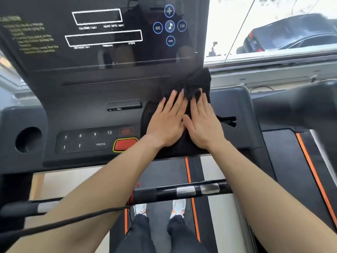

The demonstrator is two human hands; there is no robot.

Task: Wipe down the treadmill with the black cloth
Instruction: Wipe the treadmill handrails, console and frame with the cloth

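Observation:
The black cloth (196,81) lies spread over the right part of the treadmill console (87,99), its far end bunched up against the display panel's lower right corner. My left hand (166,117) and my right hand (203,121) lie flat on the cloth side by side, fingers straight and pointing away from me, thumbs almost touching. Both press the cloth onto the console to the right of the red stop button (125,144).
The glossy display panel (102,33) rises behind the hands. Speed keys (87,139) and a round cup holder (28,139) sit to the left. A handlebar (182,190) crosses below my forearms. A second treadmill (295,147) stands at right, under a window.

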